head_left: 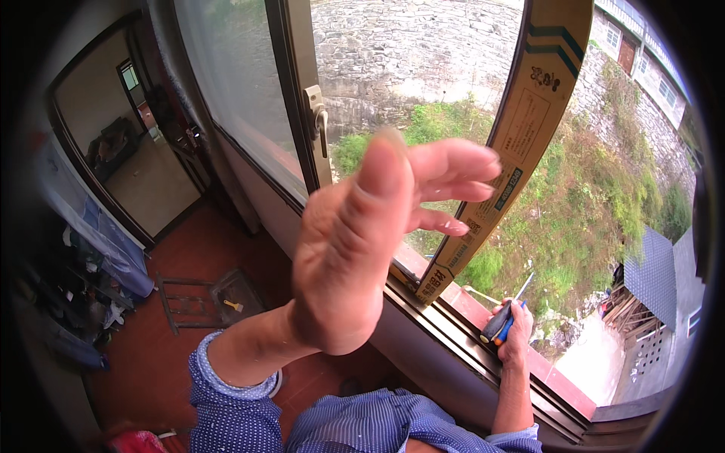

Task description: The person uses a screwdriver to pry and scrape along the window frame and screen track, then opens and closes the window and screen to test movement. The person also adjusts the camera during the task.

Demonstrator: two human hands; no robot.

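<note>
The left hand [347, 249] is raised close to the camera, wide, its thumb up and its fingers curving right, with nothing visible in its grip. Its fingertips overlap the taped post [540, 98] of the window; whether they touch it I cannot tell. The right hand [516, 332] is low at the sill, closed around a black-handled tool [497, 323] and a blue-handled tool [506, 329] with an orange end, both handles side by side. A thin shaft [524, 286] sticks up from that grip; which tool it belongs to is unclear.

Below the post's foot runs the window track [458, 337], with a pinkish ledge [555, 380] just outside it. To the left stands a sash [234, 83] with a lever handle [322, 130].

On the red floor [143, 385] is a wooden chair [175, 303], with a yellow-handled brush [233, 306] on its panel. At far left, a pale blue curtain [94, 219] hangs by dark clutter [94, 291], too dim to sort. The doorway beyond shows a room holding a dark sofa [113, 147].

Outside are a stone wall [408, 53], weeds [559, 234] and a shed roof [649, 272] with planks [640, 306] piled under its edge.
</note>
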